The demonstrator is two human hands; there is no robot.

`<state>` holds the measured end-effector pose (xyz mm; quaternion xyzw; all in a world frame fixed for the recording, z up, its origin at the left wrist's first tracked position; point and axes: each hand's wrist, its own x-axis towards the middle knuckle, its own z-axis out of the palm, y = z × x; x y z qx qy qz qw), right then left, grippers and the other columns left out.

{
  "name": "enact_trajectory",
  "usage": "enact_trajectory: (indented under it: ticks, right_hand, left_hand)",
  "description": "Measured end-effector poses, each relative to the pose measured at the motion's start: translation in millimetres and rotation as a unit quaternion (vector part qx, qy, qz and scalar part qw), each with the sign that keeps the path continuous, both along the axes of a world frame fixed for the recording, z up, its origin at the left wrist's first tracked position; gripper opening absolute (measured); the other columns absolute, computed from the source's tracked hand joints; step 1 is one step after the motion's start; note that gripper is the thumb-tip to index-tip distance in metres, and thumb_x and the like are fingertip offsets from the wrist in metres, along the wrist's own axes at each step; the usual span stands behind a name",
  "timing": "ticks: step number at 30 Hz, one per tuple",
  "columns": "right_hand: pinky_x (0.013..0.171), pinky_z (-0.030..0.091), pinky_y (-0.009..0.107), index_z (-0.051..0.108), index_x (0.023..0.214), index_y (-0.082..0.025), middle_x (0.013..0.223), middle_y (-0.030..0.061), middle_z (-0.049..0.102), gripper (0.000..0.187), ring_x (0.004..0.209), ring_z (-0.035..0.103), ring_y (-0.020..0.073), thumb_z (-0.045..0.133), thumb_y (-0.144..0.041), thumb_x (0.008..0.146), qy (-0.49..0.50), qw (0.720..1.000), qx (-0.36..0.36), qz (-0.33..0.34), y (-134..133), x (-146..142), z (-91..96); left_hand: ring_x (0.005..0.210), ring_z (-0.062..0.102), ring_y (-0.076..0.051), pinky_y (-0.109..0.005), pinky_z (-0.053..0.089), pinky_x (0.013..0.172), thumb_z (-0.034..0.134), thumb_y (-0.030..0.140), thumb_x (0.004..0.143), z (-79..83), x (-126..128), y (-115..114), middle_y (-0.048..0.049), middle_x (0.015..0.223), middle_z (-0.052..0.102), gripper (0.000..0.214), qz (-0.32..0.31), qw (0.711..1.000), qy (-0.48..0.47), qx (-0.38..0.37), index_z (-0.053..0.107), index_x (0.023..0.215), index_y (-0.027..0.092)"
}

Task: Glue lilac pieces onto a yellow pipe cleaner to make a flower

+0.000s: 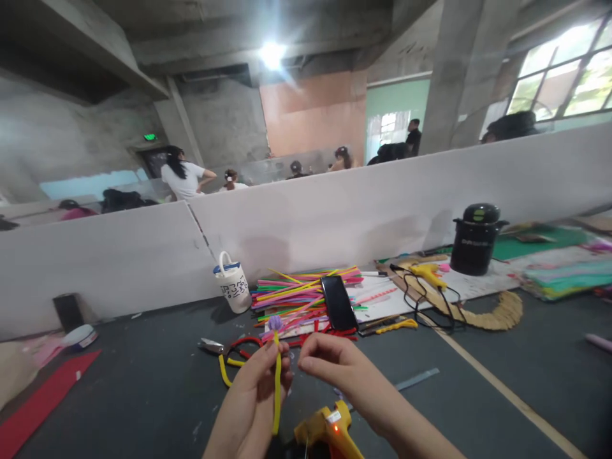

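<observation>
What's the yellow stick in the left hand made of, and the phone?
The yellow stick looks matte and fuzzy, perhaps a pipe cleaner, from its soft edges; any wire inside is hidden. The phone looks smooth, flat and black: probably glass-fronted.

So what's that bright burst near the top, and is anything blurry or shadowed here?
In the head view, the ceiling light flares with streaks, its core blown out; in that same head view, soft shadows fall on the white partition and the teal bundle near the right edge looks smeared, while the yellow stem in the left hand reads more clearly.
</observation>
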<state>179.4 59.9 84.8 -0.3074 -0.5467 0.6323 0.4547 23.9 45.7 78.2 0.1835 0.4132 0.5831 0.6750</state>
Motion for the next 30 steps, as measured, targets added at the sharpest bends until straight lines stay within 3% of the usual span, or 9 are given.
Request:
enact_trajectory:
  ticks: [4, 8, 14, 20, 26, 28, 30]
  right_hand:
    - [0.065, 0.041, 0.025, 0.068, 0.073, -0.016, 0.07, -0.0001, 0.063, 0.027, 0.069, 0.055, 0.0146, 0.073, -0.042, 0.067, 0.002, 1.0, 0.005, 0.002, -2.6, -12.8, -5.0]
    - [0.051, 0.034, 0.023, 0.067, 0.072, -0.016, 0.059, -0.0023, 0.056, 0.034, 0.055, 0.048, 0.0121, 0.072, -0.048, 0.064, 0.004, 1.0, -0.009, -0.023, 3.0, -27.0, -15.2]
    - [0.05, 0.026, 0.022, 0.059, 0.06, -0.016, 0.049, -0.0053, 0.047, 0.034, 0.048, 0.036, 0.008, 0.073, -0.047, 0.061, 0.023, 0.998, -0.037, -0.041, -1.0, -29.4, -18.7]
    - [0.053, 0.032, 0.023, 0.053, 0.064, -0.018, 0.056, -0.0047, 0.042, 0.038, 0.051, 0.032, 0.0089, 0.066, -0.054, 0.061, 0.018, 0.998, -0.058, -0.034, -25.1, -27.6, -15.8]
    - [0.058, 0.038, 0.025, 0.054, 0.066, -0.019, 0.061, -0.0001, 0.05, 0.04, 0.054, 0.043, 0.012, 0.046, -0.058, 0.072, -0.147, 0.988, -0.005, -0.037, -35.6, -18.5, -20.1]
    - [0.058, 0.038, 0.027, 0.053, 0.058, -0.019, 0.054, 0.0005, 0.05, 0.04, 0.053, 0.048, 0.0146, 0.047, -0.054, 0.075, -0.251, 0.967, 0.02, -0.046, -35.0, -5.3, -30.4]
    - [0.061, 0.037, 0.03, 0.046, 0.047, -0.02, 0.053, 0.0028, 0.052, 0.032, 0.06, 0.054, 0.02, 0.062, -0.041, 0.066, -0.364, 0.927, 0.045, -0.075, -35.2, 9.6, -45.6]
  left_hand:
    - [0.056, 0.063, -0.014, -0.023, 0.053, 0.053, 0.066, 0.012, 0.079, 5.5, 10.2, 0.8, -0.0049, 0.066, 0.068, 0.006, 0.01, 0.999, -0.023, 0.035, 0.071, 0.078, 0.01]
    - [0.052, 0.057, -0.011, -0.02, 0.049, 0.049, 0.076, 0.014, 0.069, 4.4, 18.4, 2.9, 0.0007, 0.062, 0.063, 0.008, 0.037, 0.994, -0.032, 0.097, 0.07, 0.073, 0.012]
    - [0.055, 0.056, -0.009, -0.017, 0.045, 0.051, 0.086, 0.019, 0.055, 3.0, 24.0, -5.3, 0.0035, 0.06, 0.064, 0.024, 0.093, 0.986, -0.016, 0.138, 0.072, 0.073, 0.014]
    - [0.051, 0.05, -0.006, -0.016, 0.042, 0.05, 0.088, 0.026, 0.053, 6.6, 25.1, -20.6, 0.0025, 0.059, 0.063, 0.026, 0.061, 0.989, -0.009, 0.138, 0.072, 0.068, 0.012]
    - [0.041, 0.038, -0.002, -0.012, 0.028, 0.038, 0.088, 0.031, 0.053, 9.1, 15.9, -37.3, 0.006, 0.051, 0.055, 0.028, 0.022, 0.993, 0.009, 0.117, 0.072, 0.067, 0.013]
    - [0.04, 0.034, 0.0, -0.011, 0.025, 0.038, 0.088, 0.031, 0.055, 13.7, 10.8, -44.0, 0.0034, 0.056, 0.06, 0.028, 0.008, 0.992, 0.022, 0.121, 0.071, 0.066, 0.012]
    - [0.04, 0.033, 0.001, -0.011, 0.025, 0.038, 0.087, 0.031, 0.056, 18.5, 6.1, -49.9, 0.0004, 0.06, 0.065, 0.027, -0.002, 0.991, 0.037, 0.128, 0.071, 0.066, 0.013]
